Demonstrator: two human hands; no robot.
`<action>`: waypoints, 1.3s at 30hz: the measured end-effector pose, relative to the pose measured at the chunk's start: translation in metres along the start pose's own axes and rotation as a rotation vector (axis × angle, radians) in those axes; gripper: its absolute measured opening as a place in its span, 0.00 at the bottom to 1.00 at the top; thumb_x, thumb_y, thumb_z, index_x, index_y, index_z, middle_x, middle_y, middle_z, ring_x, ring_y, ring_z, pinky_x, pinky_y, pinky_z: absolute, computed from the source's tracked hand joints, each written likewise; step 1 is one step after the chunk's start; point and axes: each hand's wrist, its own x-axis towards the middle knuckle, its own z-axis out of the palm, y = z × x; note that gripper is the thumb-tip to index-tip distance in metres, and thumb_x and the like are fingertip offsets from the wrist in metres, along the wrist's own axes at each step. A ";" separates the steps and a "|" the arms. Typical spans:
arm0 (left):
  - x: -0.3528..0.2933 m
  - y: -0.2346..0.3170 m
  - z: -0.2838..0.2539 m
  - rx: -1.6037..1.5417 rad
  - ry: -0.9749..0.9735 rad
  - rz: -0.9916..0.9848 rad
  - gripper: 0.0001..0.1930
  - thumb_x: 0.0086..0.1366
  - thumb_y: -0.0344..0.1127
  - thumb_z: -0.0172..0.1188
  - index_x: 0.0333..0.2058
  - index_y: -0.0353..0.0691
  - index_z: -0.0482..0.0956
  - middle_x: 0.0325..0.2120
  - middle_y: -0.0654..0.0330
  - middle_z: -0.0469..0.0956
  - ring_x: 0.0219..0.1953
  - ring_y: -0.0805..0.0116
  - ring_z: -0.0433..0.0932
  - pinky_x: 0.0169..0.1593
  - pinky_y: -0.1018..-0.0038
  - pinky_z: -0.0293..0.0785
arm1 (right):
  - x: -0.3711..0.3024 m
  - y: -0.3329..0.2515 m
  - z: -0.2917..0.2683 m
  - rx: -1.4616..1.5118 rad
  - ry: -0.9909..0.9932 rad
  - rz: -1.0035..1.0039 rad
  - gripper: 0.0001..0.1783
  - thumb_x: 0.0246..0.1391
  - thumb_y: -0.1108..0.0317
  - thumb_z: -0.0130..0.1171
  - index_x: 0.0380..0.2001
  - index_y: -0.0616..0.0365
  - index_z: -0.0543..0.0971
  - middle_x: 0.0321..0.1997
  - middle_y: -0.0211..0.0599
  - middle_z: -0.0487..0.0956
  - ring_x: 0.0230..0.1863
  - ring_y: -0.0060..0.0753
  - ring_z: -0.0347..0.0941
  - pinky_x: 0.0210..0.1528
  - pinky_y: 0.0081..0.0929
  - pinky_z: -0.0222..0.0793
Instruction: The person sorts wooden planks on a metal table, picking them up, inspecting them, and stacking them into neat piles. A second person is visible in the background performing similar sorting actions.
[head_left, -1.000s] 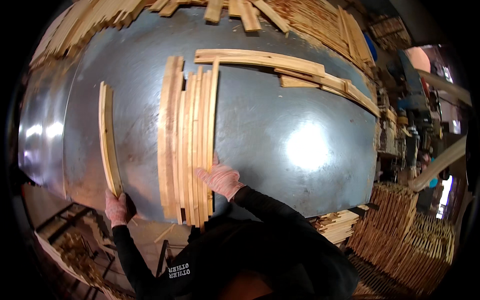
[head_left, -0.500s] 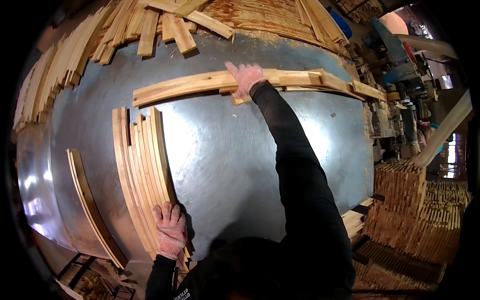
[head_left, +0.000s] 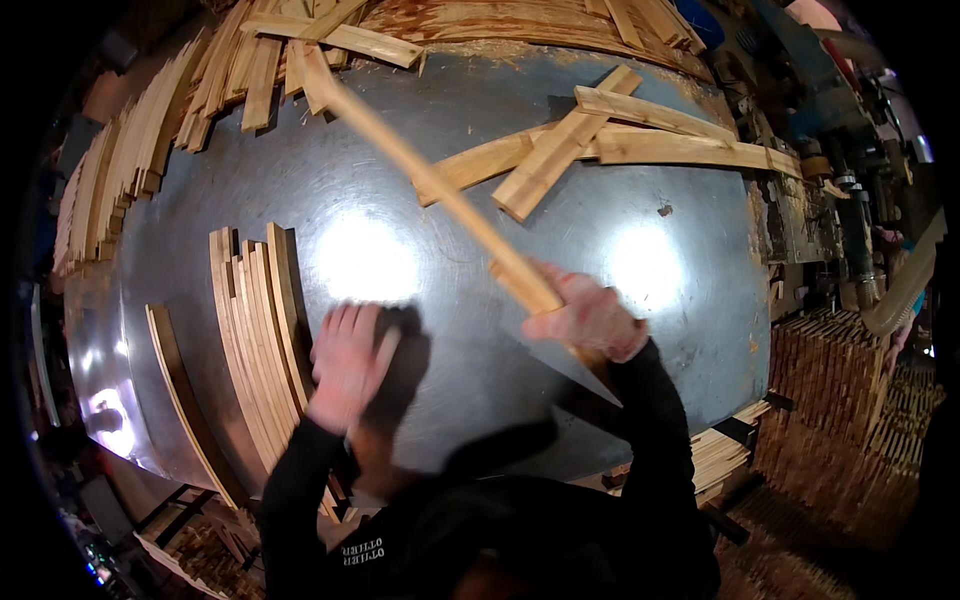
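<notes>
My right hand (head_left: 595, 318), in a pinkish work glove, is closed round a long wooden slat (head_left: 425, 175). The slat slants up and to the left over the metal table, blurred by motion. My left hand (head_left: 345, 365), gloved too, is over the table with thumb apart from fingers and nothing visible in it. Just left of it stands a row of slats (head_left: 245, 330) set side by side. Farther off, a slat (head_left: 565, 145) lies crosswise over other slats (head_left: 690, 150) near the table's far right.
A single slat (head_left: 185, 400) lies at the left of the metal table (head_left: 460, 350). Piled slats (head_left: 262, 85) and a lined-up row (head_left: 120, 190) fill the far left edge. Machinery (head_left: 850, 190) stands at the right, above stacked wood (head_left: 830, 400).
My right hand has come back toward me, gripping a slat. My left hand has lifted off the row and moved up. The far slats have shifted, and one now lies crosswise.
</notes>
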 end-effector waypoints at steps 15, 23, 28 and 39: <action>0.302 0.116 0.156 0.116 -0.267 -0.123 0.43 0.54 0.51 0.67 0.63 0.43 0.57 0.52 0.42 0.73 0.56 0.43 0.73 0.56 0.46 0.67 | -0.027 0.146 0.072 0.959 0.321 0.014 0.26 0.57 0.66 0.67 0.56 0.61 0.72 0.49 0.31 0.78 0.48 0.23 0.73 0.51 0.25 0.72; 0.082 0.171 0.111 -0.374 -0.437 -0.520 0.38 0.54 0.51 0.67 0.58 0.35 0.66 0.43 0.38 0.79 0.47 0.43 0.80 0.52 0.60 0.76 | -0.060 0.098 0.194 0.722 0.112 -0.203 0.17 0.61 0.59 0.59 0.48 0.58 0.76 0.37 0.30 0.78 0.36 0.27 0.73 0.40 0.28 0.74; -0.031 0.126 0.116 -0.742 0.016 -0.822 0.33 0.50 0.44 0.73 0.49 0.31 0.69 0.38 0.45 0.80 0.42 0.51 0.81 0.46 0.64 0.77 | -0.096 0.112 0.217 0.718 -0.018 -0.199 0.19 0.63 0.54 0.55 0.47 0.56 0.74 0.38 0.36 0.76 0.37 0.33 0.72 0.41 0.33 0.74; -0.063 0.022 0.085 -0.831 0.494 -0.922 0.27 0.59 0.37 0.68 0.54 0.33 0.69 0.41 0.53 0.81 0.41 0.61 0.81 0.47 0.64 0.77 | -0.067 0.144 0.108 0.428 0.769 -0.259 0.25 0.58 0.58 0.61 0.55 0.58 0.68 0.39 0.36 0.75 0.35 0.31 0.74 0.37 0.31 0.75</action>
